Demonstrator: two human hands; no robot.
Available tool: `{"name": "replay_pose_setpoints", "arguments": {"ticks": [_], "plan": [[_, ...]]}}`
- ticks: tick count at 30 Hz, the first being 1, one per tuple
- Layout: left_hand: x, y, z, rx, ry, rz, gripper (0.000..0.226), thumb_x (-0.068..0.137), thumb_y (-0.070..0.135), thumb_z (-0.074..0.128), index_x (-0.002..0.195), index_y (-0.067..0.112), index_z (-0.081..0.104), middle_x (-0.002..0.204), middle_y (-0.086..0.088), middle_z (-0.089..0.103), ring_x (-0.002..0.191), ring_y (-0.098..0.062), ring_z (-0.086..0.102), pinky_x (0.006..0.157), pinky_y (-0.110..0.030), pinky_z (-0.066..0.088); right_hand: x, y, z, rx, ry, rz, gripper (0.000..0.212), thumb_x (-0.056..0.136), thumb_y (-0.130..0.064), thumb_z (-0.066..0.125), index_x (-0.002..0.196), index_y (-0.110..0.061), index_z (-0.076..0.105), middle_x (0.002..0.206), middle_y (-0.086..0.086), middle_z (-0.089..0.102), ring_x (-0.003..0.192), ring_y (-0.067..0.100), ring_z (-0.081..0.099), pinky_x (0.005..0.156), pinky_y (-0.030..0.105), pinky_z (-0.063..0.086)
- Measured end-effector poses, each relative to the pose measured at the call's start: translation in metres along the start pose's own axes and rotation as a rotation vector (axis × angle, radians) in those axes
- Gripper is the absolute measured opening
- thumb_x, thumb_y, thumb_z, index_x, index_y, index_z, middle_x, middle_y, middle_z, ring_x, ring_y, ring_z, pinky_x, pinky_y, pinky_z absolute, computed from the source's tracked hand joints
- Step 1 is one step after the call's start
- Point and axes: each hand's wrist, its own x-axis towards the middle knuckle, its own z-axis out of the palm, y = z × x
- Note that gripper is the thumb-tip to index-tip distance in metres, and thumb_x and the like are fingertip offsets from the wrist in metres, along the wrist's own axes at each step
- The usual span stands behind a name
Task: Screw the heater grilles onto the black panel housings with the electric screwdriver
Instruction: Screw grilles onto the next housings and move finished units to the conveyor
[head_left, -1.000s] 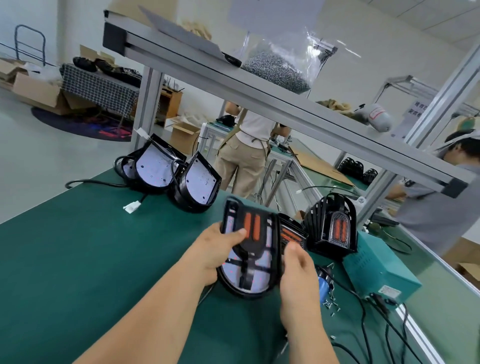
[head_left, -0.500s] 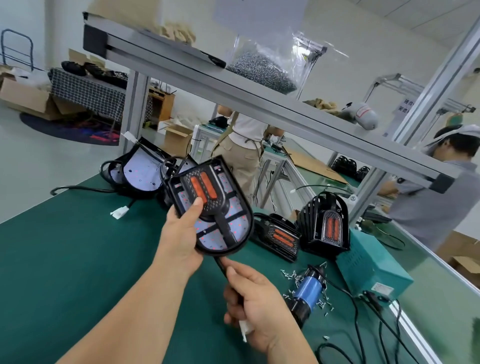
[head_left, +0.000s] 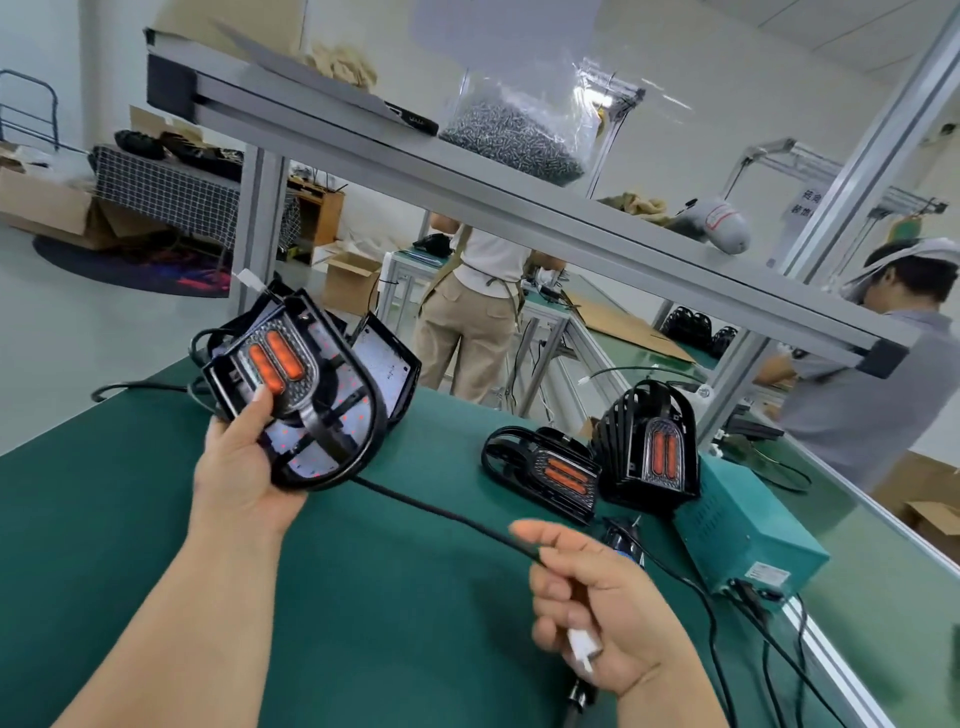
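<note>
My left hand (head_left: 244, 467) grips a black panel housing (head_left: 317, 410) with an orange heater grille fitted on it, lifted above the green table at the left. A black cable (head_left: 441, 514) runs from this housing to my right hand (head_left: 597, 597), which holds the cable and its white plug end. Behind the lifted unit stand other black housings (head_left: 387, 374) with white backs. A heater grille (head_left: 545, 467) lies flat at centre right, and another heater grille (head_left: 649, 441) stands upright beside it. The electric screwdriver (head_left: 623, 540) is mostly hidden behind my right hand.
A teal power box (head_left: 748, 535) sits at the right with black cords trailing toward the table edge. An aluminium shelf (head_left: 467, 171) overhead carries a bag of screws (head_left: 514, 135). A person (head_left: 872, 374) works at the right; another person (head_left: 478, 301) stands behind.
My left hand has carried the assembled housing further left and up. My right hand slid along the cable to the right, pulling it out straight, and now covers the screwdriver.
</note>
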Motion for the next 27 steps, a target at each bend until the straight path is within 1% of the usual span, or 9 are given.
{"name": "replay_pose_setpoints", "arguments": {"ticks": [3, 6, 8, 10, 12, 16, 19, 23, 27], "plan": [[-0.001, 0.003, 0.001, 0.101, -0.117, -0.048, 0.037, 0.098, 0.018, 0.052, 0.135, 0.014, 0.057, 0.122, -0.009, 0.070, 0.106, -0.024, 0.070, 0.086, -0.046, 0.059, 0.006, -0.009, 0.001, 0.301, 0.055, -0.045, 0.020, 0.071, -0.001, 0.060, 0.089, -0.010, 0.057, 0.055, 0.002, 0.040, 0.033, 0.008, 0.031, 0.039, 0.025, 0.046], [-0.016, 0.003, 0.010, 0.294, -0.341, -0.150, 0.033, 0.087, 0.014, 0.056, 0.119, 0.013, 0.065, 0.099, -0.010, 0.076, 0.080, -0.022, 0.075, 0.068, -0.039, 0.062, 0.012, -0.014, -0.003, 0.552, 0.073, -0.228, 0.051, 0.038, 0.001, 0.088, 0.080, -0.007, 0.061, 0.060, 0.004, 0.050, 0.041, 0.014, 0.050, 0.056, 0.035, 0.056], [-0.028, -0.004, 0.016, 0.352, -0.449, -0.287, 0.040, 0.080, 0.009, 0.059, 0.119, 0.010, 0.066, 0.099, -0.016, 0.075, 0.077, -0.026, 0.075, 0.065, -0.039, 0.062, 0.014, -0.015, -0.005, 0.603, 0.065, -0.377, 0.060, 0.035, -0.025, 0.093, 0.087, -0.008, 0.068, 0.073, 0.006, 0.060, 0.062, 0.020, 0.061, 0.083, 0.041, 0.049], [-0.040, -0.016, 0.022, 0.374, -0.540, -0.438, 0.044, 0.079, 0.001, 0.060, 0.122, 0.007, 0.065, 0.104, -0.023, 0.072, 0.078, -0.030, 0.074, 0.067, -0.040, 0.062, 0.020, -0.017, -0.004, 0.622, 0.060, -0.474, 0.062, 0.055, -0.059, 0.076, 0.098, -0.013, 0.069, 0.082, 0.003, 0.063, 0.077, 0.020, 0.059, 0.094, 0.041, 0.036], [-0.052, -0.029, 0.030, 0.380, -0.638, -0.549, 0.048, 0.078, -0.007, 0.063, 0.124, 0.005, 0.064, 0.110, -0.029, 0.068, 0.081, -0.033, 0.073, 0.073, -0.043, 0.062, 0.029, -0.020, 0.002, 0.562, 0.075, -0.523, 0.066, 0.067, -0.074, 0.058, 0.097, -0.017, 0.068, 0.082, 0.002, 0.061, 0.078, 0.019, 0.056, 0.090, 0.040, 0.037], [-0.067, -0.051, 0.036, 0.407, -0.684, -0.631, 0.053, 0.072, -0.003, 0.067, 0.124, 0.008, 0.065, 0.112, -0.028, 0.068, 0.083, -0.033, 0.073, 0.072, -0.040, 0.061, 0.047, -0.020, 0.024, 0.400, 0.076, -0.434, 0.072, 0.074, -0.076, 0.043, 0.099, -0.013, 0.066, 0.094, 0.016, 0.072, 0.084, 0.030, 0.070, 0.074, 0.039, 0.059], [-0.066, -0.055, 0.031, 0.444, -0.655, -0.635, 0.055, 0.079, -0.002, 0.069, 0.132, 0.012, 0.060, 0.117, -0.029, 0.066, 0.088, -0.035, 0.072, 0.075, -0.043, 0.060, 0.051, -0.023, 0.030, 0.348, 0.065, -0.216, 0.076, 0.092, -0.069, 0.040, 0.120, -0.003, 0.064, 0.115, 0.026, 0.069, 0.101, 0.039, 0.068, 0.088, 0.047, 0.056], [-0.065, -0.055, 0.027, 0.446, -0.622, -0.686, 0.054, 0.075, 0.000, 0.072, 0.126, 0.016, 0.066, 0.116, -0.028, 0.068, 0.088, -0.035, 0.073, 0.073, -0.044, 0.060, 0.047, -0.033, 0.033, 0.343, 0.049, -0.105, 0.041, 0.098, -0.038, 0.053, 0.105, -0.001, 0.069, 0.103, 0.025, 0.071, 0.087, 0.038, 0.071, 0.074, 0.046, 0.059], [-0.069, -0.057, 0.026, 0.455, -0.588, -0.843, 0.040, 0.078, 0.008, 0.069, 0.117, 0.001, 0.069, 0.105, -0.025, 0.072, 0.086, -0.036, 0.074, 0.071, -0.046, 0.060, 0.051, -0.034, 0.038, 0.426, 0.099, -0.149, 0.038, 0.100, -0.034, 0.048, 0.099, -0.002, 0.068, 0.088, 0.021, 0.070, 0.073, 0.034, 0.069, 0.063, 0.041, 0.060]]}}
